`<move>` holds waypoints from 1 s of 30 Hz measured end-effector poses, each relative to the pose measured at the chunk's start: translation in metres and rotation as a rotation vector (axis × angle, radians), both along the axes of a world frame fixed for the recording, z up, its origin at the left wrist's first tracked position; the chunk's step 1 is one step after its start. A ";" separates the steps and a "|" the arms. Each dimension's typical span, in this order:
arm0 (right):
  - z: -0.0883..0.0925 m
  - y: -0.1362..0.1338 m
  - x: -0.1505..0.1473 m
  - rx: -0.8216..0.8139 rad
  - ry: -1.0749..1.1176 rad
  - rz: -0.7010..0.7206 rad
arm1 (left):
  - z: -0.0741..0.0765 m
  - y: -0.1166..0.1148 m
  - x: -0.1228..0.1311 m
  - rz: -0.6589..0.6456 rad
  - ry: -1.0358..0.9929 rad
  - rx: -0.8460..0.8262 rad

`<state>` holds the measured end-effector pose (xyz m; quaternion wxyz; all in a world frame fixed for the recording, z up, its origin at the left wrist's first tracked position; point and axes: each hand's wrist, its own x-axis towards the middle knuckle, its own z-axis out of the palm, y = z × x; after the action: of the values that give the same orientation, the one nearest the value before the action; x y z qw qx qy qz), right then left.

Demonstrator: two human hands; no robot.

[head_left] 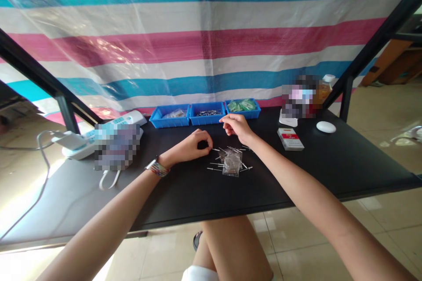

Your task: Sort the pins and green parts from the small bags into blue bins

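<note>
On the black table lies a loose pile of thin silvery pop rivets point(216, 169) with small clear plastic bags point(232, 163) on top. My left hand point(191, 145) is at the pile's left edge, thumb and forefinger pinched on one end of a rivet. Above the pile, my right hand point(238, 126) is closed with curled fingers, close to the front of the blue bins; whatever it may hold is hidden. Along the back stand a left blue bin point(161, 122) with clear bags, a middle blue bin point(206, 119) with metal rivets, and a right blue bin point(252, 114) with green packets.
At the left lie a white power strip point(133, 117) with a plugged-in cable and a blurred object point(117, 147). To the right are a red-and-white box point(290, 139), a white oval object point(326, 127) and a capped bottle point(328, 85). Striped sheeting point(165, 44) hangs behind, between black frame bars.
</note>
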<state>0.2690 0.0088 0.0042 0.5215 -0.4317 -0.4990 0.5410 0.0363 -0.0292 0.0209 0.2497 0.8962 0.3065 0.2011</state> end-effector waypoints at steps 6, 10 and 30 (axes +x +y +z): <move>0.005 -0.007 -0.002 0.010 -0.068 0.164 | -0.006 0.009 -0.005 0.181 -0.250 -0.169; 0.011 -0.016 -0.007 0.005 -0.095 0.278 | -0.007 0.011 -0.004 0.313 -0.391 -0.147; 0.004 -0.020 -0.017 0.134 -0.050 0.195 | -0.001 0.010 -0.004 0.362 -0.442 -0.276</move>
<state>0.2523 -0.0115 0.0077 0.4815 -0.3587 -0.5866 0.5435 0.0328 -0.0190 0.0195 0.3897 0.7194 0.4235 0.3889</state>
